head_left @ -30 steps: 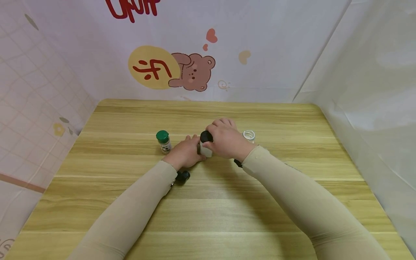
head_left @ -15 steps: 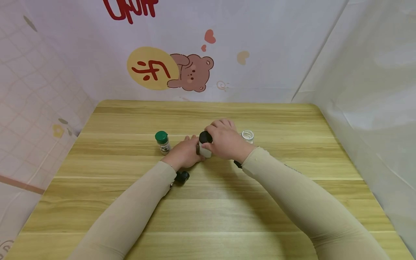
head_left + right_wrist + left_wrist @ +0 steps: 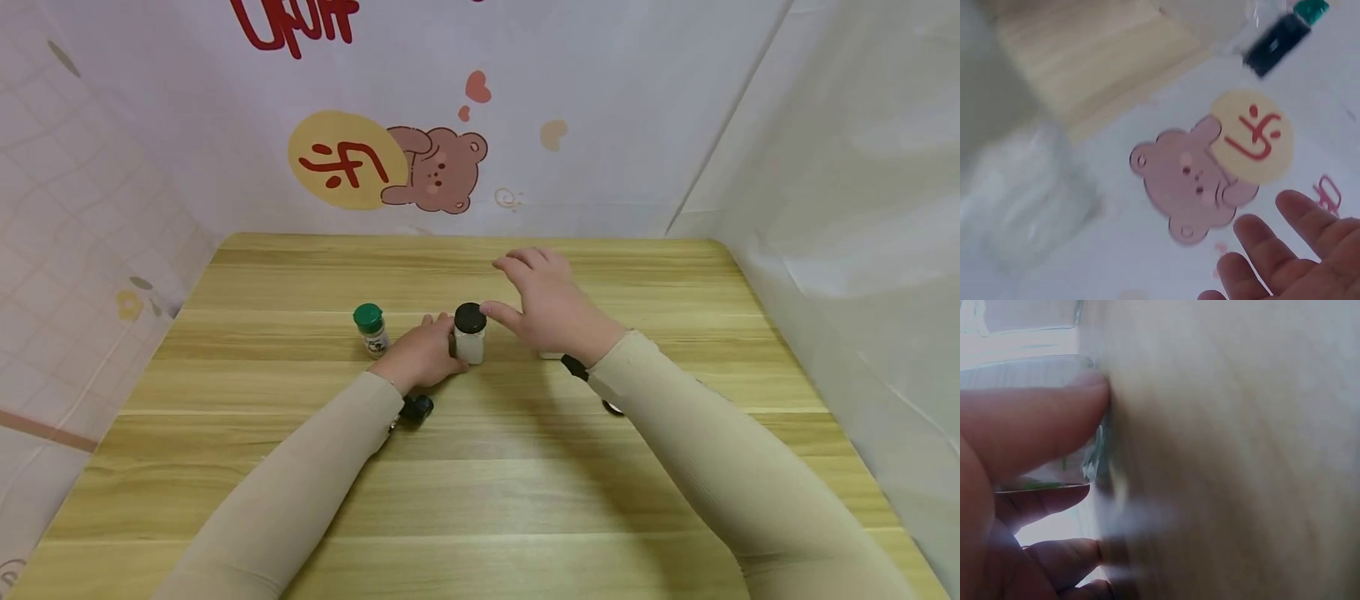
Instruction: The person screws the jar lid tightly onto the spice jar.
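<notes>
Upright on the table stands a squarish, pale-looking glass jar (image 3: pixel 469 346) with a black lid (image 3: pixel 470 317). My left hand (image 3: pixel 422 354) holds its lower body from the left. Close up in the left wrist view, the thumb and fingers of the left hand (image 3: pixel 1029 428) lie around the clear glass jar (image 3: pixel 1022 372). My right hand (image 3: pixel 558 308) is raised to the right of the lid, fingers spread, thumb tip close to the lid's edge. In the right wrist view the right hand's fingers (image 3: pixel 1291 262) hold nothing, and the black lid (image 3: pixel 1277 44) is above them.
A shaker with a green cap (image 3: pixel 371 329) stands left of the left hand. Behind the right wrist, only the base of another jar (image 3: pixel 550 356) shows. A dark-rimmed round piece (image 3: pixel 612 408) lies partly under the right sleeve. White printed sheets (image 3: pixel 600 167) border the table.
My right hand has released the black lid and moved right and up, its fingers spreading. The left hand keeps its hold on the jar. The dark-rimmed round piece now shows.
</notes>
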Motion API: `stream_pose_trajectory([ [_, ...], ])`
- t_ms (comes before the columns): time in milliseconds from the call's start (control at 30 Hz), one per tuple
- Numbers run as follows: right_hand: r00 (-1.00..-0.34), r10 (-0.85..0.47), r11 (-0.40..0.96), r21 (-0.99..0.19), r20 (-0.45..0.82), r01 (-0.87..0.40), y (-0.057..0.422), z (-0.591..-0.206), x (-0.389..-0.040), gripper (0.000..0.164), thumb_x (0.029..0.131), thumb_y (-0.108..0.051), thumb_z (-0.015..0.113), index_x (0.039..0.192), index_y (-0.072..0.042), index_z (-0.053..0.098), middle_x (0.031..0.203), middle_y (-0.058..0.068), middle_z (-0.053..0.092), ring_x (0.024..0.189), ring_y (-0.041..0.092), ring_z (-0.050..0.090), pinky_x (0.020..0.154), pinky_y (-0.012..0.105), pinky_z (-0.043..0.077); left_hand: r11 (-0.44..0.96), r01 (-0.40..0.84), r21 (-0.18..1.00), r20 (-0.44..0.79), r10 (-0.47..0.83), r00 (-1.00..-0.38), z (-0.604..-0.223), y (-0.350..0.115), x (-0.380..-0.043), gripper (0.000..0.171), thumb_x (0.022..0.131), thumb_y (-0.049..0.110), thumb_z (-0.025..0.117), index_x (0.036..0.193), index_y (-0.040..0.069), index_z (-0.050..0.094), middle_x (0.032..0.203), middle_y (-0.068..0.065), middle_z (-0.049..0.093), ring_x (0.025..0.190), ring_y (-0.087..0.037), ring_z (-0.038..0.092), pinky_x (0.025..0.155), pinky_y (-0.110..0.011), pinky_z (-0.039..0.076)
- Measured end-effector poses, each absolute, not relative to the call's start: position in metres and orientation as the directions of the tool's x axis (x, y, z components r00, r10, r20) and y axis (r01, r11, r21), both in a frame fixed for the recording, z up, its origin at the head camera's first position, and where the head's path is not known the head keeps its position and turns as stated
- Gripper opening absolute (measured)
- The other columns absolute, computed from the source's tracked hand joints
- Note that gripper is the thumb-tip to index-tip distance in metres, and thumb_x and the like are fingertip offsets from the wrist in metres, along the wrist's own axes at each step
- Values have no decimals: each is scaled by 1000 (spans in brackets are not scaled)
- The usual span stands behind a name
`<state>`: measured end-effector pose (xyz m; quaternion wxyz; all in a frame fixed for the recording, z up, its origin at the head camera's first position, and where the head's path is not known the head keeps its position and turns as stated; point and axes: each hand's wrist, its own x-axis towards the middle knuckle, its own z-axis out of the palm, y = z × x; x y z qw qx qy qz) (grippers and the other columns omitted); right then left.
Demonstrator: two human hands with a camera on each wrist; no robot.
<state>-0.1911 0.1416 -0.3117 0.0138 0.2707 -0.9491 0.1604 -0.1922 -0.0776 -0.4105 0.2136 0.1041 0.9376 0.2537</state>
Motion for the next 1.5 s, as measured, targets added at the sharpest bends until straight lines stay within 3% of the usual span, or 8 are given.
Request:
stream_pose_trajectory([
  [333, -914, -379, 823, -400, 143, -403, 213, -303, -176, 69, 106, -39, 63, 157, 2, 42, 163, 25, 37, 154, 45, 28, 125, 62, 23, 868, 115, 482, -341, 307, -889, -414, -77, -193, 89, 97, 40, 76, 168, 15, 28, 176, -16, 20, 164, -40, 13, 127, -61, 29],
  [733, -934, -358, 882, -330, -2, -338, 279, -344, -141, 70, 103, -38, 70, 152, 5, 46, 152, 29, 49, 141, 52, 39, 116, 66, 36, 861, 94, 500, -335, 293, -896, -410, -79, -190, 91, 94, 42, 79, 164, 9, 32, 175, -17, 24, 164, -38, 14, 128, -58, 29],
  [800, -933, -358, 889, -318, -37, -328, 285, -352, -137, 71, 101, -39, 72, 152, 4, 47, 151, 29, 50, 141, 53, 41, 116, 66, 37, 855, 90, 512, -326, 290, -900, -410, -79, -188, 88, 92, 44, 81, 160, 9, 37, 171, -18, 34, 163, -38, 20, 126, -58, 34],
  [900, -927, -365, 892, -314, -81, -324, 292, -363, -130, 74, 97, -42, 76, 151, 3, 50, 149, 29, 53, 141, 54, 43, 117, 67, 36, 837, 87, 540, -304, 291, -907, -408, -80, -185, 85, 90, 46, 83, 154, 10, 40, 157, -19, 49, 151, -39, 44, 117, -57, 45],
  [1033, -909, -401, 883, -312, -115, -350, 299, -376, -123, 76, 90, -42, 84, 145, 3, 56, 141, 28, 60, 134, 53, 50, 112, 66, 41, 798, 73, 598, -262, 281, -923, -403, -82, -179, 98, 87, 49, 85, 161, 13, 31, 157, -17, 48, 141, -39, 54, 114, -57, 47],
  [1200, -890, -444, 870, -287, -103, -401, 304, -392, -118, 70, 82, -37, 92, 133, 2, 65, 127, 22, 67, 123, 47, 57, 104, 61, 49, 767, 67, 638, -212, 259, -942, -389, -81, -172, 115, 85, 57, 84, 169, 18, 16, 172, -12, 32, 151, -39, 44, 120, -59, 42],
  [1333, -888, -451, 870, -269, -94, -414, 307, -400, -117, 60, 81, -34, 92, 126, -2, 70, 119, 16, 68, 116, 40, 58, 100, 56, 52, 753, 120, 648, -117, 253, -960, -374, -80, -165, 119, 81, 68, 82, 169, 21, 17, 175, -8, 27, 156, -36, 39, 121, -59, 41],
  [1500, -887, -450, 872, -267, -101, -411, 309, -403, -114, 48, 82, -28, 91, 120, -5, 72, 113, 11, 67, 113, 35, 58, 97, 52, 53, 733, 257, 630, 72, 275, -959, -350, -71, -151, 118, 80, 75, 78, 168, 20, 21, 176, -4, 23, 164, -30, 20, 126, -60, 34],
])
